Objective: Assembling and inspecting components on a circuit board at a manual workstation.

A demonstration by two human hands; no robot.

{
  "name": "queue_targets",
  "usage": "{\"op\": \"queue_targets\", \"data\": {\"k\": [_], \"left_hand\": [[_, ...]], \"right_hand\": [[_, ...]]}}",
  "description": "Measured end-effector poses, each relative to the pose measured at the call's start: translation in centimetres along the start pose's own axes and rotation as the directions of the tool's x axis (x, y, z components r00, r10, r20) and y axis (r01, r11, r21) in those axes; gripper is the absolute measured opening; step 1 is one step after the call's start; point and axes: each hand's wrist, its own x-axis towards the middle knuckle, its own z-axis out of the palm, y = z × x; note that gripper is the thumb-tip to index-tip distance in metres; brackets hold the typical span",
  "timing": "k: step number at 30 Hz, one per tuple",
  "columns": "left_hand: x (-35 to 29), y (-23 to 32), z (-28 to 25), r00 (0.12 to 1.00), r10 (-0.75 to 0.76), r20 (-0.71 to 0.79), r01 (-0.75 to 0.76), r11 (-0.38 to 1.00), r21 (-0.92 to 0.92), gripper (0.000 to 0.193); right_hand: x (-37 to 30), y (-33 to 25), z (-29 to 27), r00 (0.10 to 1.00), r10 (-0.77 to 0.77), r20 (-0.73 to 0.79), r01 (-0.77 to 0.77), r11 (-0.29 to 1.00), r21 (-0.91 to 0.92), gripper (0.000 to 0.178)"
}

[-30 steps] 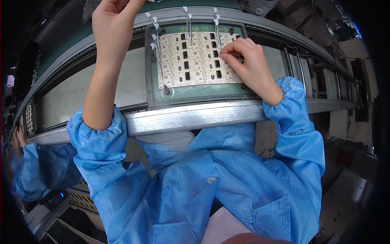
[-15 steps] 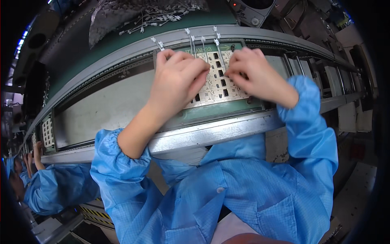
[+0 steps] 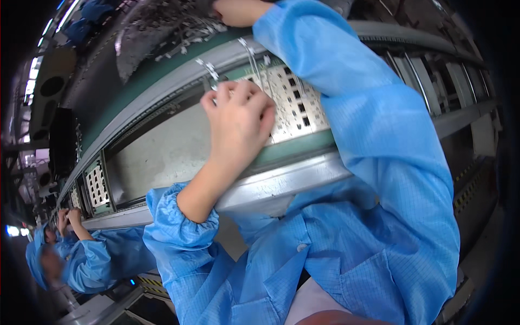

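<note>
My left hand (image 3: 238, 116) rests over the left part of a white circuit board panel (image 3: 281, 127) with rows of black components. Its fingers are curled, and what they hold, if anything, is hidden beneath them. The panel sits in a green carrier (image 3: 295, 145). Short wires with white connectors (image 3: 251, 51) stick out past the carrier's far edge. My right hand (image 3: 241, 12) reaches to the far side, by a heap of similar white-connector wires (image 3: 195, 30). That hand is smeared and partly cut off by the top edge. My right sleeve covers the panel's right end.
A metal conveyor rail (image 3: 287, 181) runs along the near side, and a far rail (image 3: 162, 81) lies beyond. A clear plastic bag (image 3: 127, 54) is by the wires. At left, a co-worker in a blue sleeve (image 3: 108, 252) works near another white panel (image 3: 97, 187).
My right hand has left the panel and reached up and away to the heap of wires. My left hand stays over the panel, its fingers now curled further left. The view has shifted slightly.
</note>
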Motion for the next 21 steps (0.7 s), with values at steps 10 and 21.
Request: {"op": "queue_targets", "data": {"k": [10,21], "left_hand": [[0.2,-0.2,-0.1,0.995,-0.079,0.067,0.078,0.997,0.017,0.006],[-0.2,0.3,0.2,0.993,-0.101,0.054,0.091,0.983,0.157,0.006]], "right_hand": [[2.0,6.3,-4.2,0.944,0.027,-0.328,0.27,0.507,0.819,0.024],[-14.7,13.6,-6.4,0.987,0.159,-0.026,0.011,0.094,0.995,0.017]]}}
